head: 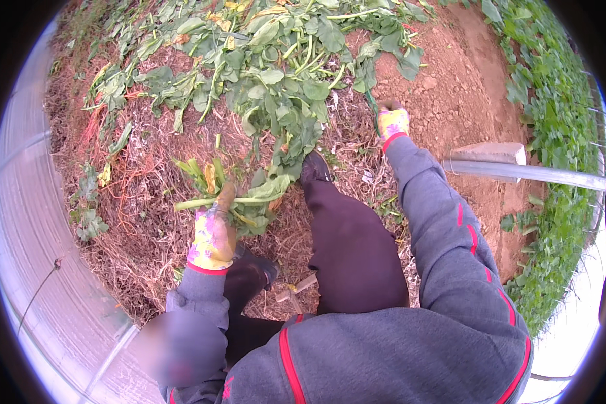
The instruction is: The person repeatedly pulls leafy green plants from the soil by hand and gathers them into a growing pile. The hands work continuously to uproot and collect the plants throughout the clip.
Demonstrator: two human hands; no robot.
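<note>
My left hand [214, 237], in a yellow floral work glove with soiled fingers, grips a bunch of cut leafy stems [202, 203]. Pale stalk ends stick out beyond the fingers, and a yellowed leaf shows among them. Farther forward on the right, my right hand [394, 120] wears a matching glove. Its fingers are closed around a narrow green strip [372, 106], which runs up under the leaves; what it belongs to is hidden. A wide heap of wilting green leaves and stalks [283, 65] spreads over the ground ahead, reaching back to my shoe.
Dry plant litter [126, 242] covers the ground, with tangled orange string [123, 187] at left. A metal pipe [535, 174] crosses beside a pale block [490, 153] on bare soil [449, 86]. Green plants [560, 116] line the right; plastic sheeting [30, 202] borders the left.
</note>
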